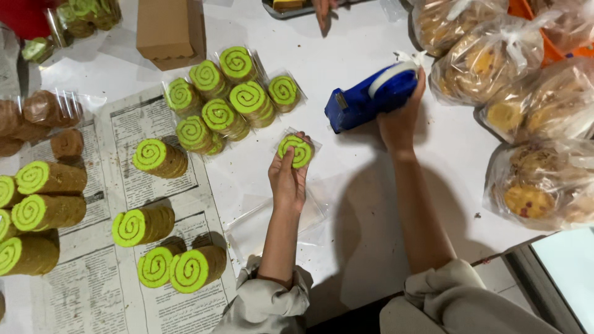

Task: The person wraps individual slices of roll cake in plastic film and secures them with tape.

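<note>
Left hand (288, 179) gripping one wrapped green-swirl roll slice (296, 150), spiral face up. Right hand (399, 120) clutching one blue plastic tape dispenser (366, 96), long axis pointing left. Seven more wrapped slices (229, 99) beyond left hand.

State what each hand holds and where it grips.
Left hand: wrapped green spiral roll slice, fingers on its face. Right hand: blue tape dispenser, gripped at its rear.
</note>
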